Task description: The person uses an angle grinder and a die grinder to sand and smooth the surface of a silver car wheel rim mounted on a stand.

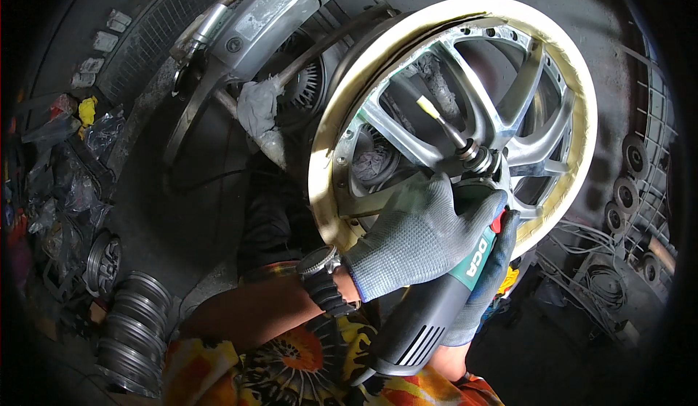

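Both my hands, in grey knit gloves, are closed on a green and black straight die grinder (pixel 416 326). My left hand (pixel 425 224) wraps the front end of the tool near its metal collet. Further back, my right hand (pixel 494 282) grips the green part of the body from the right, its fingers partly hidden. The grinder's slim shank ends in a pale yellow pointed tip (pixel 427 106), which shows over a gap between spokes; contact with the metal cannot be told. Beneath the tool is a spoked alloy wheel (pixel 525 93), its outer rim covered in cream-yellow masking (pixel 579 122).
A grey metal stand or machine (pixel 269 24) with a rag-wrapped bar (pixel 260 108) rises at the upper left. Stacked wheel rims (pixel 134 333) and plastic-wrapped scrap (pixel 76 173) lie left. On the right are a wire rack (pixel 658 126), round discs (pixel 635 155) and coiled cable (pixel 605 286).
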{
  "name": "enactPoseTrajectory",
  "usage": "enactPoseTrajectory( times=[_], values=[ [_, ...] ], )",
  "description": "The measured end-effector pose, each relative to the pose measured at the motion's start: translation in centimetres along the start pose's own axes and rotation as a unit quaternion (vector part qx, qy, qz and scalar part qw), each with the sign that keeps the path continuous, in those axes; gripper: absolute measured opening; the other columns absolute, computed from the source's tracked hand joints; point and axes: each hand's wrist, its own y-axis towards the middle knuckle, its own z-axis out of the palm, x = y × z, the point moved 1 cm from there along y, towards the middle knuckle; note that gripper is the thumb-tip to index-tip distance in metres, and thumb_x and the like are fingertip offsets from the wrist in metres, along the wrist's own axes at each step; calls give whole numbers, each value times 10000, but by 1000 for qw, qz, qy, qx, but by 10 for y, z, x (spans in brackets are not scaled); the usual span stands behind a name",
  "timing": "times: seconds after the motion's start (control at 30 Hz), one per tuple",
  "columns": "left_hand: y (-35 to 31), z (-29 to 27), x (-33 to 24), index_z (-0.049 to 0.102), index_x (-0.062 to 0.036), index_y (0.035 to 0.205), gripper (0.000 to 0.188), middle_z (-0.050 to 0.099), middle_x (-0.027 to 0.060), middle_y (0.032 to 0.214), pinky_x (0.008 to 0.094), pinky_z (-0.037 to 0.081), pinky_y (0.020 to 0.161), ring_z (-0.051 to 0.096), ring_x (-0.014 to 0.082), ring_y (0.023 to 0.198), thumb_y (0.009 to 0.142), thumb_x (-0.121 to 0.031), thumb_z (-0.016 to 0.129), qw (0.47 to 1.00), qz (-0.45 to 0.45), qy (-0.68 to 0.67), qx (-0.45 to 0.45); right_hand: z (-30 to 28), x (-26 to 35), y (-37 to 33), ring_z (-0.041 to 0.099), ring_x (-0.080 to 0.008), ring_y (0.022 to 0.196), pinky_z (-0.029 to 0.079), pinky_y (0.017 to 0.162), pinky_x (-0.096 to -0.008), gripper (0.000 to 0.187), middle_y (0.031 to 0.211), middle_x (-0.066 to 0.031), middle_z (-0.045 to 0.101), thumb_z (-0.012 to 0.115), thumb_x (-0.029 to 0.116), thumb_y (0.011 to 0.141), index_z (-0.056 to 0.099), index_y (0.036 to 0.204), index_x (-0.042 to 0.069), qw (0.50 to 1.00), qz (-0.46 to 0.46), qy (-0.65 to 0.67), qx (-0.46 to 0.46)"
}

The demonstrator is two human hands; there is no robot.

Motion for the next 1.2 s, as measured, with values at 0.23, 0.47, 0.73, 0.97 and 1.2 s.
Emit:
enactPoseTrajectory(
  times=[0.23,0.47,0.73,0.97,1.2],
  values=[
    [10,-6,5,660,-194,1311,323,641,202,1018,421,585,649,723,340,763,992,-234,630,996,-4,-76,39,8,-6,3,618,-257,1250,498,1098,-392,551,1391,-170,605,450,430,1104,480,1469,18,988,52,129,60],
    [-6,10,3,670,-143,1280,312,666,207,1064,440,592,695,729,358,778,985,-241,645,982,-87,-154,-67,-4,-6,5,601,-259,1275,479,1119,-398,539,1406,-164,600,453,420,1104,491,1466,22,998,42,15,36],
    [10,-4,9,643,-157,1325,344,689,176,1031,398,582,677,723,324,778,985,-206,623,997,14,-72,32,-2,-9,9,605,-251,1269,482,1111,-393,524,1408,-158,600,464,398,1104,494,1466,20,993,42,97,57],
    [-3,-5,2,622,-167,1352,373,654,148,936,381,570,613,697,277,716,980,-196,616,999,-13,16,-29,2,-5,6,607,-245,1265,498,1091,-382,529,1409,-167,598,472,396,1102,493,1463,10,993,54,77,69],
    [13,-3,9,625,-142,1328,340,655,151,942,388,574,608,691,281,659,992,-193,604,997,36,-69,4,13,-1,2,626,-242,1231,506,1080,-376,524,1370,-164,620,447,406,1111,505,1445,7,997,6,73,41]
  ],
)
